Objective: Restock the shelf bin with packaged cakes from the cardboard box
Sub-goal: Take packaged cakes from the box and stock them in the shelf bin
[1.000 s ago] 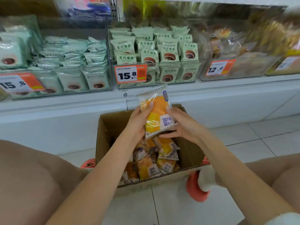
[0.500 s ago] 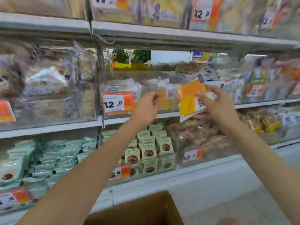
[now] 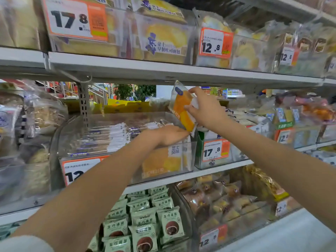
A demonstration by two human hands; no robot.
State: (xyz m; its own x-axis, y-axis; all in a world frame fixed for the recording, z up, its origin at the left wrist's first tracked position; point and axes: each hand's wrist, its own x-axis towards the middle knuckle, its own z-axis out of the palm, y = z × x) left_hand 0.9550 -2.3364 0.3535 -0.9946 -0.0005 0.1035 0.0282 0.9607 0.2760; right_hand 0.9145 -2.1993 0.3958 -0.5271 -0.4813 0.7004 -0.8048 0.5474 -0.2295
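Observation:
My right hand (image 3: 206, 110) grips an orange and yellow packaged cake (image 3: 181, 110) by its side. It holds the pack tilted over the right rear part of the clear shelf bin (image 3: 127, 116) on the middle shelf. Several cakes of the same kind (image 3: 109, 137) lie stacked flat inside the bin, and one (image 3: 161, 162) stands against its front wall. My left hand (image 3: 168, 135) reaches palm down over the stack, its fingertips at the held pack's lower end. The cardboard box is out of view.
The shelf board (image 3: 163, 71) runs close above the bin, carrying boxed bread and price tags. A clear bin with a 17.8 tag (image 3: 215, 151) stands right of the cake bin. Green packs (image 3: 145, 220) and bagged pastries (image 3: 227, 199) fill the lower shelf.
The view has risen from the box to the middle shelf. My right hand carried the cake up and over the bin. My left hand let go of it and moved onto the stacked packs.

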